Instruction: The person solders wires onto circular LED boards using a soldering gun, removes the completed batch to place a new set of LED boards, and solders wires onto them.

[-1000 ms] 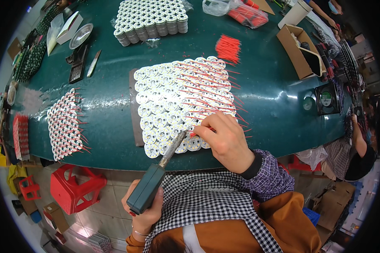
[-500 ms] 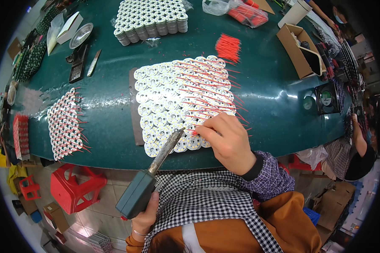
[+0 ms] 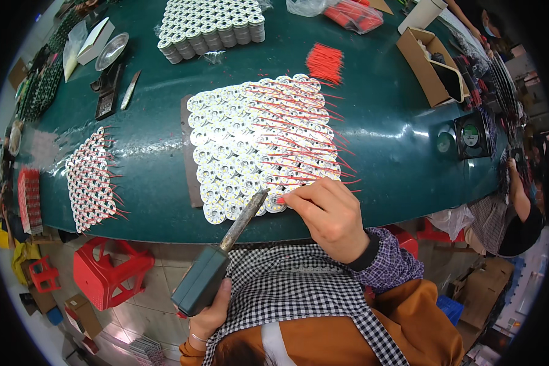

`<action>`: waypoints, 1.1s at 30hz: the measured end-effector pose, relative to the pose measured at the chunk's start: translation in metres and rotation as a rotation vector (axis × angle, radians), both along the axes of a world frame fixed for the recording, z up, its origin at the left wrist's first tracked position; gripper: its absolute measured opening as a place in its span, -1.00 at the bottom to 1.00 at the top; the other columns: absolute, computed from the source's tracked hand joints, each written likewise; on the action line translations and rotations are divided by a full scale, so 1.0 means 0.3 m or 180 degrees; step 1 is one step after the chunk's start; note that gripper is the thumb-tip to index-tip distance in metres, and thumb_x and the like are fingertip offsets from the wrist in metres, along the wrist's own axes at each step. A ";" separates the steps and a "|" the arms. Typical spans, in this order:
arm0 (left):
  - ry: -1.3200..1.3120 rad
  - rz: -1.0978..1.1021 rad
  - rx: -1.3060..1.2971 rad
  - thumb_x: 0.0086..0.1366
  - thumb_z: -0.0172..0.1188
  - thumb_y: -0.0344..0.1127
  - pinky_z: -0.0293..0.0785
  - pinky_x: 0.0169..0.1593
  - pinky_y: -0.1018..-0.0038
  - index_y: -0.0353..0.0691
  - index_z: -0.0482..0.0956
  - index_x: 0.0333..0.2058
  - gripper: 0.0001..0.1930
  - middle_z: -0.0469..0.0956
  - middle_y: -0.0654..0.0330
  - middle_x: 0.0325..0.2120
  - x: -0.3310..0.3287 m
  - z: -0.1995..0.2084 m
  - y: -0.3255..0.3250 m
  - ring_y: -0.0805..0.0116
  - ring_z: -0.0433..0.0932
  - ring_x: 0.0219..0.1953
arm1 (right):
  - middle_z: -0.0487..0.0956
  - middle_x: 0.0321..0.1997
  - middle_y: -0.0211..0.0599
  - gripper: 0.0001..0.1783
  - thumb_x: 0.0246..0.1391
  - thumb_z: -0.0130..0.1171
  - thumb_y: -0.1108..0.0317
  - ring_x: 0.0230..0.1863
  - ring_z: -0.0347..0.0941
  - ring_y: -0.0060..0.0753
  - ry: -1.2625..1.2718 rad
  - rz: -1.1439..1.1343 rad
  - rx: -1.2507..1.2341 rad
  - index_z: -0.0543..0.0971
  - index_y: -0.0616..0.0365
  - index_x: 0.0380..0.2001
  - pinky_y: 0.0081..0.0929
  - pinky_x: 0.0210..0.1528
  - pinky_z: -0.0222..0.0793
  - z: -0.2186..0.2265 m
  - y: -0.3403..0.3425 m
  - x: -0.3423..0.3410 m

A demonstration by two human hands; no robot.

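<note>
Green-handled soldering iron (image 3: 226,256): gripped in left hand (image 3: 210,317), handle lower than before, tip at near-edge discs.
Right hand (image 3: 329,216): fingertips pinched on red wire (image 3: 280,200), unmoved.
White round boards (image 3: 256,146): on green table (image 3: 396,140).

This is a small electronics assembly workshop. A dark green tabletop (image 3: 384,122) carries a large sheet of round white circuit discs (image 3: 250,146) fitted with red wires. Beyond the sheet stands a block of stacked white discs (image 3: 210,27); to its left lies another wired batch (image 3: 90,180). Right of it sit a cardboard box (image 3: 427,67) and a small fan (image 3: 471,135). A soldering iron (image 3: 226,250) reaches the sheet's near edge.
</note>
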State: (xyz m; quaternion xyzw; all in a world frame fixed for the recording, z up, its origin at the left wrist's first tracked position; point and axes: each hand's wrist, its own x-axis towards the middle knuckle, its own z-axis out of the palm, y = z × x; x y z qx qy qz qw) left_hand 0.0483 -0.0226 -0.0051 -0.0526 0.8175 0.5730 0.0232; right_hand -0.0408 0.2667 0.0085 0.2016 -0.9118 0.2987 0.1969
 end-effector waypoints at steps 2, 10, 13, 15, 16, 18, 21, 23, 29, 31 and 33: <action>0.0298 -0.0391 -0.0389 0.23 0.35 -0.58 0.50 -0.37 0.53 -0.42 0.57 -0.04 -0.69 0.61 0.18 -0.35 -0.008 -0.017 -0.024 0.48 0.54 -0.46 | 0.60 -0.27 -0.32 -0.72 -0.07 0.24 0.48 -0.21 0.55 -0.28 -0.0035 -0.0008 0.0048 0.68 0.24 -0.22 -0.35 -0.15 0.47 -0.001 0.002 0.003; 0.0313 -0.0281 -0.0531 0.01 0.44 -0.50 0.59 -0.26 0.38 -0.40 0.68 -0.24 -0.72 0.66 0.00 -0.32 -0.034 0.009 0.021 0.16 0.67 -0.37 | 0.58 -0.26 -0.29 -0.73 -0.09 0.24 0.49 -0.20 0.53 -0.25 -0.0065 0.0018 0.0112 0.66 0.27 -0.23 -0.34 -0.16 0.49 -0.001 0.000 0.006; 0.0310 -0.0407 -0.0578 0.01 0.43 -0.49 0.59 -0.29 0.38 -0.40 0.68 -0.26 -0.73 0.65 0.01 -0.34 -0.035 0.008 0.019 0.16 0.67 -0.38 | 0.57 -0.25 -0.28 -0.73 -0.09 0.24 0.50 -0.19 0.53 -0.25 -0.0084 0.0011 0.0153 0.66 0.28 -0.23 -0.35 -0.16 0.50 0.000 -0.001 0.008; 0.0311 -0.0456 -0.0615 0.02 0.43 -0.49 0.58 -0.30 0.38 -0.40 0.68 -0.26 -0.74 0.65 0.02 -0.34 -0.036 0.008 0.018 0.17 0.66 -0.39 | 0.57 -0.25 -0.28 -0.73 -0.09 0.24 0.50 -0.19 0.53 -0.25 -0.0094 0.0004 0.0166 0.66 0.28 -0.23 -0.35 -0.16 0.50 0.001 -0.003 0.008; 0.0385 -0.0507 -0.0674 0.02 0.43 -0.49 0.58 -0.31 0.38 -0.39 0.68 -0.26 -0.74 0.64 0.02 -0.35 -0.038 0.008 0.018 0.17 0.66 -0.40 | 0.57 -0.25 -0.28 -0.73 -0.09 0.24 0.51 -0.19 0.52 -0.25 -0.0084 0.0003 0.0167 0.66 0.28 -0.23 -0.35 -0.16 0.50 -0.001 -0.004 0.008; 0.0461 -0.0559 -0.0733 0.02 0.43 -0.48 0.57 -0.32 0.37 -0.39 0.68 -0.26 -0.74 0.63 0.03 -0.36 -0.040 0.007 0.019 0.17 0.65 -0.40 | 0.57 -0.25 -0.28 -0.72 -0.09 0.23 0.51 -0.19 0.52 -0.26 -0.0073 -0.0001 0.0169 0.66 0.28 -0.23 -0.36 -0.16 0.50 0.000 -0.004 0.007; 0.0603 -0.0563 -0.0711 0.04 0.42 -0.47 0.56 -0.33 0.38 -0.39 0.68 -0.25 -0.74 0.62 0.02 -0.37 -0.034 0.004 0.021 0.15 0.65 -0.41 | 0.56 -0.26 -0.27 -0.73 -0.09 0.24 0.51 -0.19 0.51 -0.25 -0.0073 0.0008 0.0194 0.66 0.29 -0.24 -0.36 -0.16 0.49 0.006 -0.004 0.006; 0.0336 -0.0232 -0.0517 0.07 0.41 -0.44 0.57 -0.33 0.37 -0.39 0.68 -0.22 -0.73 0.62 0.01 -0.36 -0.020 0.008 0.019 0.13 0.65 -0.42 | 0.54 -0.25 -0.27 -0.74 -0.09 0.24 0.51 -0.20 0.51 -0.25 -0.0120 -0.0007 0.0204 0.65 0.29 -0.24 -0.35 -0.16 0.49 0.007 -0.004 0.005; 0.0486 -0.0173 -0.0530 0.09 0.40 -0.42 0.60 -0.28 0.38 -0.43 0.67 -0.18 -0.69 0.65 -0.04 -0.32 -0.021 0.023 0.017 0.11 0.67 -0.39 | 0.53 -0.25 -0.28 -0.75 -0.08 0.24 0.49 -0.20 0.51 -0.25 -0.0152 -0.0026 0.0232 0.64 0.29 -0.24 -0.34 -0.16 0.44 0.014 -0.006 0.008; 0.0533 -0.0180 -0.0528 0.09 0.40 -0.42 0.60 -0.28 0.38 -0.43 0.67 -0.17 -0.69 0.65 -0.04 -0.32 -0.024 0.027 0.019 0.12 0.68 -0.39 | 0.54 -0.25 -0.28 -0.74 -0.08 0.24 0.49 -0.19 0.50 -0.25 -0.0120 -0.0017 0.0215 0.65 0.29 -0.24 -0.34 -0.16 0.43 0.011 -0.007 0.007; 0.0579 -0.0187 -0.0524 0.09 0.39 -0.43 0.60 -0.28 0.38 -0.43 0.67 -0.17 -0.69 0.66 -0.05 -0.32 -0.024 0.029 0.019 0.12 0.68 -0.39 | 0.54 -0.24 -0.28 -0.74 -0.08 0.25 0.49 -0.19 0.50 -0.26 -0.0091 -0.0008 0.0199 0.65 0.29 -0.23 -0.34 -0.16 0.43 0.010 -0.007 0.008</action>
